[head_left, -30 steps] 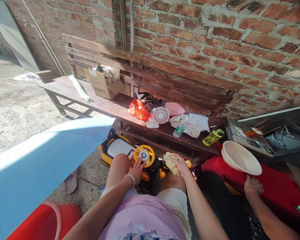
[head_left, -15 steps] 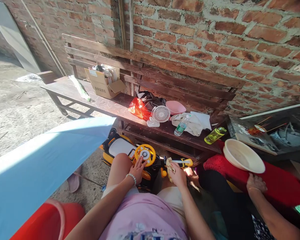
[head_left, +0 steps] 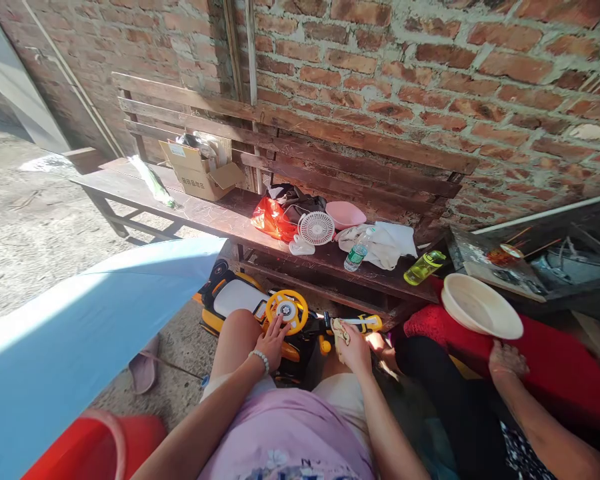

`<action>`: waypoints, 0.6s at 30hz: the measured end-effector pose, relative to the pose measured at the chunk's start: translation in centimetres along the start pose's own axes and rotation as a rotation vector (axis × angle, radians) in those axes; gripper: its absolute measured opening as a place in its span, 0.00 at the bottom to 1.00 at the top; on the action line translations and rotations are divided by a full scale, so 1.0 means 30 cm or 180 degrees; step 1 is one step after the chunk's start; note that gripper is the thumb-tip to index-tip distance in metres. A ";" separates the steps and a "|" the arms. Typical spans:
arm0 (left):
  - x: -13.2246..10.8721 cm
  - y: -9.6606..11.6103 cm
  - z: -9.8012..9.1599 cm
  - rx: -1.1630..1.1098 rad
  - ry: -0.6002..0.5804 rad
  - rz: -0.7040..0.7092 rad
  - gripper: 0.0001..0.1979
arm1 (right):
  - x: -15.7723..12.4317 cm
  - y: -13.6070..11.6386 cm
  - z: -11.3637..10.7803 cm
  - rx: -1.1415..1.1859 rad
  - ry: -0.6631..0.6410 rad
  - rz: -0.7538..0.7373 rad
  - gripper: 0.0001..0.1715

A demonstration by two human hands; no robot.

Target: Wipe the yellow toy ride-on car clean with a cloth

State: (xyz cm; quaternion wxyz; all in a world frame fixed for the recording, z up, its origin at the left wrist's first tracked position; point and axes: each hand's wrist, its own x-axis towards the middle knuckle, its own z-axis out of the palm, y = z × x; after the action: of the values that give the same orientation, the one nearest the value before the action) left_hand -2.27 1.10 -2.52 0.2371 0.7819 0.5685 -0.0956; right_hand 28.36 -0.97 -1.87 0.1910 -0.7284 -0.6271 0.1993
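My left hand (head_left: 271, 345), with a beaded bracelet at the wrist, rests its outstretched fingers on the lower rim of a yellow steering wheel (head_left: 300, 323). That wheel belongs to a yellow, black and white ride-on toy car (head_left: 236, 298) standing in front of my knees. In my right hand (head_left: 356, 350) is a crumpled cream cloth (head_left: 339, 331), gripped by closed fingers above my right leg. Just beyond it, a yellow and white part (head_left: 367, 323) of the toy sticks out to the right.
A wooden bench (head_left: 205, 217) along the brick wall carries a cardboard box (head_left: 193, 177), a small fan (head_left: 316, 229), a water bottle (head_left: 356, 255) and a green bottle (head_left: 424, 268). Another person's hand (head_left: 509, 360) is by a cream basin (head_left: 480, 307) at right. A red bucket (head_left: 143, 437) stands lower left.
The view has shifted slightly, so the bench and its things sit a little further left. Both hands keep their places: the left on the wheel, the right around the cloth.
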 end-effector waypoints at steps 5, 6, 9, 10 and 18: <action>0.001 -0.006 -0.006 0.0011 0.0031 0.0020 0.49 | -0.011 -0.033 0.026 -0.1038 -0.0338 0.0080 0.22; 0.001 -0.006 -0.007 0.0012 0.0027 0.0023 0.49 | -0.006 -0.022 0.031 -0.1033 -0.0303 0.0113 0.22; 0.000 -0.009 -0.010 0.0018 -0.0006 0.0001 0.49 | 0.025 0.046 0.023 -0.0718 -0.0127 0.0556 0.24; -0.001 -0.009 -0.010 0.0014 -0.0017 -0.0001 0.48 | 0.038 0.078 0.010 -0.0579 -0.0023 0.0794 0.25; -0.003 0.003 -0.008 0.0003 -0.0008 -0.0011 0.49 | 0.090 0.210 -0.098 -0.0758 0.0607 0.1416 0.29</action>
State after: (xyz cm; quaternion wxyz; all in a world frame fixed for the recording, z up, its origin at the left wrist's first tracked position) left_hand -2.25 1.12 -2.25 0.2372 0.7809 0.5695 -0.0973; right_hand 35.56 0.74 -2.84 0.1136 -0.8811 -0.4499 0.0917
